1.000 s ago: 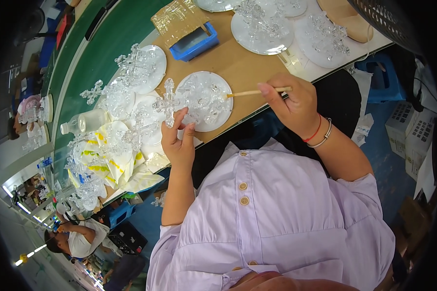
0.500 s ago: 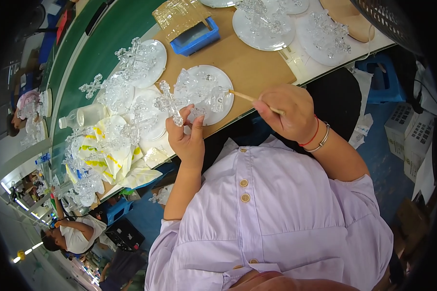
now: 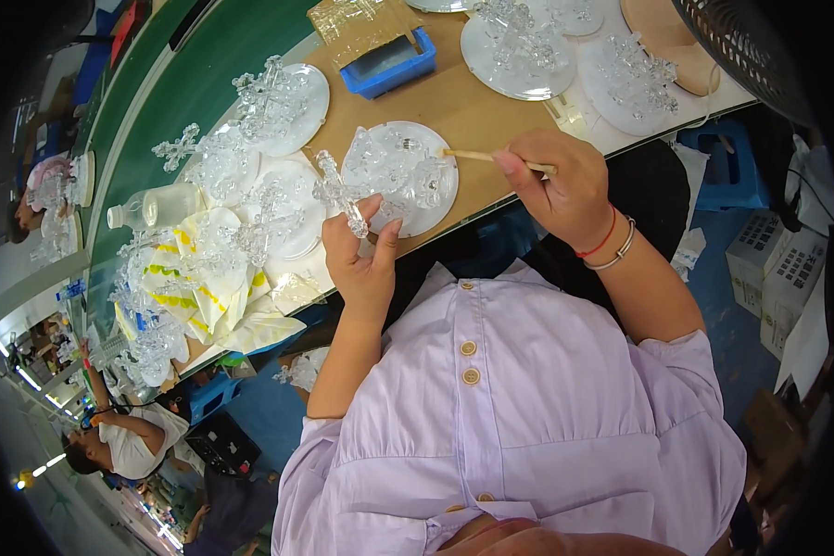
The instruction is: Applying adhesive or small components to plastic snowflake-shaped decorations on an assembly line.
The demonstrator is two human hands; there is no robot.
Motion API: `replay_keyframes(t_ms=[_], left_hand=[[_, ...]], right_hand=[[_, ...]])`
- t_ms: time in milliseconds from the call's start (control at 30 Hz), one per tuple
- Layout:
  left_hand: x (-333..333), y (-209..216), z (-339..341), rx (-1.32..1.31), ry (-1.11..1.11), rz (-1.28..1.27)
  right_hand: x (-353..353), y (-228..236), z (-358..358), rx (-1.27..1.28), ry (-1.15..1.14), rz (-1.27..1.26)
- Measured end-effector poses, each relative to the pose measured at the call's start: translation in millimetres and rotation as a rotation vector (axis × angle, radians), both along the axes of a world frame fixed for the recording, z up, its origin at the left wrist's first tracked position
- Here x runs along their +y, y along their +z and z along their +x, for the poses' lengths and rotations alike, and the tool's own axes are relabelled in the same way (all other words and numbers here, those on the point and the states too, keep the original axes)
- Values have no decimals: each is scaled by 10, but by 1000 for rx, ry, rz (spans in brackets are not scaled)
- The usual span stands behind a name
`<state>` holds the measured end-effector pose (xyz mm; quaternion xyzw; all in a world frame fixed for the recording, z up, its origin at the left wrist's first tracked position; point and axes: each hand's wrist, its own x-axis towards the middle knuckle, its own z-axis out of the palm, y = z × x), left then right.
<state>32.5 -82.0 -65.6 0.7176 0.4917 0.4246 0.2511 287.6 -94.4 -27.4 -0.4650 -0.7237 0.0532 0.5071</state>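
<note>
1. While the left grip (image 3: pixel 360 269) pinches a clear cross-shaped piece (image 3: pixel 334 178) between its fingers, the right grip (image 3: pixel 562 185) closes around a thin wooden stick (image 3: pixel 491 156).
2. The cross-shaped piece tilts over the left edge of a round white plate (image 3: pixel 410 129); its lower end meets the fingers.
3. That plate lies on a brown sheet (image 3: pixel 500 120) on the counter (image 3: pixel 199 88), near its front edge, and clear fittings (image 3: pixel 380 167) crowd its middle.
4. The stick slants across to the plate's right rim, tip pointing inward. From where I stand, I cannot tell whether the tip touches the rim or hangs just above it.
5. A red string (image 3: pixel 599 243) and a pale bangle (image 3: pixel 618 250) ring the right wrist.
6. Beyond the plate, near the far edge of the brown sheet, sits a blue bin (image 3: pixel 394 85), with a taped cardboard box (image 3: pixel 361 30) against it.
7. Over to the left I see more laden plates (image 3: pixel 317 88), a clear plastic bottle (image 3: pixel 162 206) on its side, and crumpled white wrapping (image 3: pixel 208 278) marked with yellow and green.
8. To the right, past another laden plate (image 3: pixel 528 90), stands a blue stool (image 3: pixel 727 176) on the floor, with cartons (image 3: pixel 774 278) nearby.
9. Another person (image 3: pixel 139 440) in white is at the lower left, well apart.
</note>
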Motion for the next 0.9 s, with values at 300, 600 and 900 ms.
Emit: replay_keyframes(t_ms=[300,600,900], left_hand=[[27,27,30,108,7,60],[74,0,228,162,26,261],[73,18,232,148,-19,294]], right_hand=[[-300,132,-77,-134,78,21],[-432,145,-157,-238,121,66],[-362,79,-233,-143,147,35]])
